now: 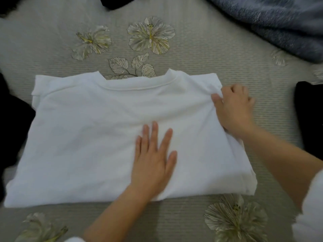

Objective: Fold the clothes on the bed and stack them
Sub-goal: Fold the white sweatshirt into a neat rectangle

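A white T-shirt [87, 130] lies flat on the bed, collar toward the far side, its sleeves tucked in so it forms a rough rectangle. My left hand [153, 159] rests palm down on the shirt's middle with the fingers spread. At the shirt's right edge near the shoulder, my right hand [234, 109] pinches the folded fabric between thumb and fingers.
The bedspread [192, 49] is grey-beige with flower prints. Dark clothes lie at the left edge [12, 123], at the right edge [309, 116] and at the top [118, 1]. A blue-grey fuzzy blanket [279, 23] covers the top right corner.
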Available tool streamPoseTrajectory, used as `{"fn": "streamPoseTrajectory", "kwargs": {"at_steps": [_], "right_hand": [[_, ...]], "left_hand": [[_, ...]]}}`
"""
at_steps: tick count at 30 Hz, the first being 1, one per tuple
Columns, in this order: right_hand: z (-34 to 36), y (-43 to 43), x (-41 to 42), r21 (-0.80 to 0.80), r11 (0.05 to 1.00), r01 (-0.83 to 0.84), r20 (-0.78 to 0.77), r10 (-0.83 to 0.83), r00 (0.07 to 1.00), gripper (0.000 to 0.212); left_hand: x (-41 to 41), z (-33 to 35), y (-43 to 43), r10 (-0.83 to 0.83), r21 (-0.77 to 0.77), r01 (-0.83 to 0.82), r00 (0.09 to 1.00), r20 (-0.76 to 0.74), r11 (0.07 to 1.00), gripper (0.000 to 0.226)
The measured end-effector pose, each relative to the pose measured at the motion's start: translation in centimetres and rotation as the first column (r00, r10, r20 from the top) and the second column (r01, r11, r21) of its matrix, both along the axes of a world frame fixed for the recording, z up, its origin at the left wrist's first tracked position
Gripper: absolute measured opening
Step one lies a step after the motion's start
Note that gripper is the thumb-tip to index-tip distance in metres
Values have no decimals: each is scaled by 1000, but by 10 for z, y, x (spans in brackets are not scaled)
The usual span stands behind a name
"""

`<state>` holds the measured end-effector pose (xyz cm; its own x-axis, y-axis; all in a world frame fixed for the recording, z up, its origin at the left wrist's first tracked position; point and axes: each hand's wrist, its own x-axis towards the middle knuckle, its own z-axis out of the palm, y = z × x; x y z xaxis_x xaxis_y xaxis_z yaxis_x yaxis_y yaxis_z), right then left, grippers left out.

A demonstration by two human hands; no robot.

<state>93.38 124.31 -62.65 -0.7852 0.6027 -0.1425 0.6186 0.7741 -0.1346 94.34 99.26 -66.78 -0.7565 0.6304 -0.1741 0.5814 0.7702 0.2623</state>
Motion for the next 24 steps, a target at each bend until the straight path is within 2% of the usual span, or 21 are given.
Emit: {"fn": "streamPoseTrajectory", "kwargs": {"at_steps": [2, 4, 6, 8, 11, 13, 15, 19, 22, 24], "right_hand": [[-6, 2, 1, -68, 995, 73, -18, -75, 997, 36], [-10, 1, 6, -211, 969, 124, -98, -147, 984, 45], [-7, 2, 13, -386, 909, 159, -187, -246, 951, 66], [-2, 8, 20, -497, 837, 229, -149, -343, 928, 74], [1, 18, 29, -568, 781, 259, -38, -339, 940, 54], [3, 19, 32, -688, 690, 223, -19, -325, 946, 40], [11, 18, 39, -775, 590, 225, 37, -314, 949, 25], [25, 17, 64, -857, 413, 310, 221, -249, 943, 33], [39, 6, 71, -896, 336, 291, 226, -219, 949, 32], [52, -1, 66, -911, 296, 288, 227, -223, 948, 33]], "left_hand": [[-28, -3, -2, 113, -51, -115, 993, -26, 992, 60], [-51, -3, -3, 224, -97, -225, 974, -23, 970, 61], [-59, 0, -2, 256, -103, -255, 967, -5, 961, 64], [-48, 3, 4, 256, -75, -251, 965, 55, 965, 69], [-5, 6, 25, 167, -24, -166, 982, 90, 986, 67], [23, 7, 40, 106, 6, -107, 990, 94, 994, 64], [37, 7, 51, 112, 26, -115, 988, 107, 993, 64], [37, 10, 53, 115, 19, -118, 985, 127, 993, 64], [35, 14, 49, 77, 30, -85, 976, 202, 996, 71], [29, 18, 46, 52, 84, -83, 944, 325, 993, 72]]}}
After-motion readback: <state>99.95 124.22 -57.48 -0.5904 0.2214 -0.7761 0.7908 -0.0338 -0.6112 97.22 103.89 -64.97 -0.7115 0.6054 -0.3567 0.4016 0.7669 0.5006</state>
